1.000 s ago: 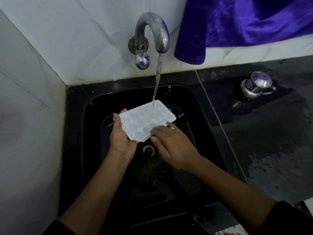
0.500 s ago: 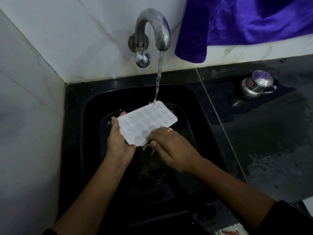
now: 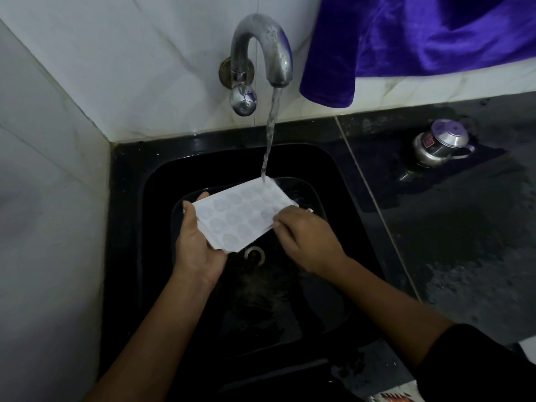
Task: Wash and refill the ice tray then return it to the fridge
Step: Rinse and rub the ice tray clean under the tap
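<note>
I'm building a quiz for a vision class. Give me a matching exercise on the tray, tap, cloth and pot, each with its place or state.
Things:
1. tray
2. tap
3. cloth
4. pot

Places or states:
a. stands on the counter
b. pours water
c. held over the sink
d. hangs at the top right

Pairs: 1-c, 2-b, 3-d, 4-a.

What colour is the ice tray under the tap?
The ice tray is white, with rows of round cells; head view.
</note>
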`<state>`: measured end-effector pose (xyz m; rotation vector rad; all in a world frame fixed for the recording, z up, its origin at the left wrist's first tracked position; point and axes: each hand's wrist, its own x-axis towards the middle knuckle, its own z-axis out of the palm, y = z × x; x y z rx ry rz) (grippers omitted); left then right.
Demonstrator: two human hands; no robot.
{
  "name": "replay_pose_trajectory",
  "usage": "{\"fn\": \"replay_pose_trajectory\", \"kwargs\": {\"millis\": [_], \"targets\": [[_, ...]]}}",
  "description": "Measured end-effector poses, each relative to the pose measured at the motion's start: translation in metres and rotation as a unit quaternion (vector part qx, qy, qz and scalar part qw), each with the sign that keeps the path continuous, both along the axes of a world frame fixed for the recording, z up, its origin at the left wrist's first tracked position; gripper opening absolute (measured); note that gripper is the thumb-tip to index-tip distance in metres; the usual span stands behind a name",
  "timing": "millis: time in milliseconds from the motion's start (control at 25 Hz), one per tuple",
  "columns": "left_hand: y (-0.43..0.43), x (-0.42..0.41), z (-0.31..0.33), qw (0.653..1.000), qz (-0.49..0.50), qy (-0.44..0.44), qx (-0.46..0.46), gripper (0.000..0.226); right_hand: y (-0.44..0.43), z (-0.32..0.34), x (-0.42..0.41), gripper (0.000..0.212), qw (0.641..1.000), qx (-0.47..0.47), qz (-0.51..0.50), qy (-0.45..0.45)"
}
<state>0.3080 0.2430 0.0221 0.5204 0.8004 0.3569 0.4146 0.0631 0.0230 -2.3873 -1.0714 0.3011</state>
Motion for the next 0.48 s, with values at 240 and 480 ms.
{"fn": "replay_pose_trajectory", "kwargs": {"millis": [240, 480], "targets": [[-0.008, -0.009, 0.007, 1.000, 0.001, 0.001, -0.031, 0.051, -0.005, -0.008, 0.027, 0.033, 0.995, -0.052, -0.087, -0.006], [-0.019, 0.008, 0.000, 0.999, 0.013, -0.021, -0.049, 0.046, 0.042, 0.001, -0.024, 0.078, 0.978, -0.105, -0.056, 0.170]]}}
